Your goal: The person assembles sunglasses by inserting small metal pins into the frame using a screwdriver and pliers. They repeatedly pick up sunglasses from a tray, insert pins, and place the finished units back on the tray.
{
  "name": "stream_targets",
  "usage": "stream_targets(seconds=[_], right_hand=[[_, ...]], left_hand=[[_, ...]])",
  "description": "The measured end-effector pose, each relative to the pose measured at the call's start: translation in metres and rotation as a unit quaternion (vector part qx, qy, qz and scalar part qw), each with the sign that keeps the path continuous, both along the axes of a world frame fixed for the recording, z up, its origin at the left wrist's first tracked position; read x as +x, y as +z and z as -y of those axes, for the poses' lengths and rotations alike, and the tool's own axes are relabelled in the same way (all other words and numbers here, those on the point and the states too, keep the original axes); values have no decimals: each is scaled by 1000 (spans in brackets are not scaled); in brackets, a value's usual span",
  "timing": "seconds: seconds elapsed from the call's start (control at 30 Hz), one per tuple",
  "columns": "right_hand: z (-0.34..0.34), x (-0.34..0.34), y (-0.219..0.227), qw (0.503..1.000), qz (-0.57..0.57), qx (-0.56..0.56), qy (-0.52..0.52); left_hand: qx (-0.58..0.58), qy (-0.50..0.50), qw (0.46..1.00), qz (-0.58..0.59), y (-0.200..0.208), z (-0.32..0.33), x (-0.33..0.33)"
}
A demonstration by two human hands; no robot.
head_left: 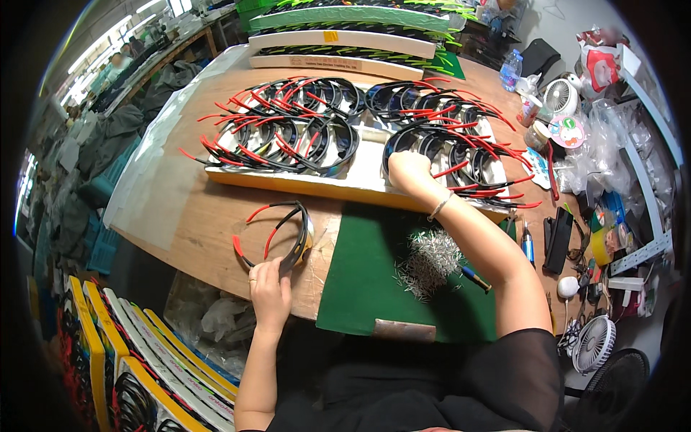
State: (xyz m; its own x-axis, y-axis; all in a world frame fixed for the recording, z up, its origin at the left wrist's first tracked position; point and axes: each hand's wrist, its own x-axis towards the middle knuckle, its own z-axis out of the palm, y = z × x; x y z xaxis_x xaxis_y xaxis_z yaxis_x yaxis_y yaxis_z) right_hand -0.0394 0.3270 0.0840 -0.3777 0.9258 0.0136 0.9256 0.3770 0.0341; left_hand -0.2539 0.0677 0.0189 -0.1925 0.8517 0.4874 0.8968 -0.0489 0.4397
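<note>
Left of centre, glasses [298, 246] are pinched at their bottom end by the left hand [270, 294], legs pointing left. The right hand [410, 173] is at the box [302, 187]; its fingers' grip cannot be told.

Glasses [346, 147] stand in a tray [302, 184] mid-counter [169, 198]; stacked trays [381, 45] stand behind, at the far edge. Before the tray, a mat [360, 284] reaches the near edge, pins [430, 263] on it, a single pair [299, 248] to its left. A bottle [511, 72] is near the right edge.

Workshop, wooden worktable [180, 209], heaped metal parts [430, 263], blue tool [473, 276], boxed glasses [348, 149]
</note>
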Motion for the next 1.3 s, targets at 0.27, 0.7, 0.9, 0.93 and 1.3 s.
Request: stream_targets(seconds=[0.27,0.7,0.9,0.93,1.3], right_hand=[[13,21,0,978,-47,179,91],[192,145,15,933,-268,-148,190],[218,166,0,894,-373,-217,124],[219,166,-2,890,-375,-221,136],[242,190,-10,884,-396,-230,89]], left_hand=[[37,38,999,-4,-2,-11,19],[106,64,984,130,12,-1,-2],[76,-4,983,168,69,17,10],[60,-15,995,74,76,16,16],[134,136,946,263,75,9,-21]])
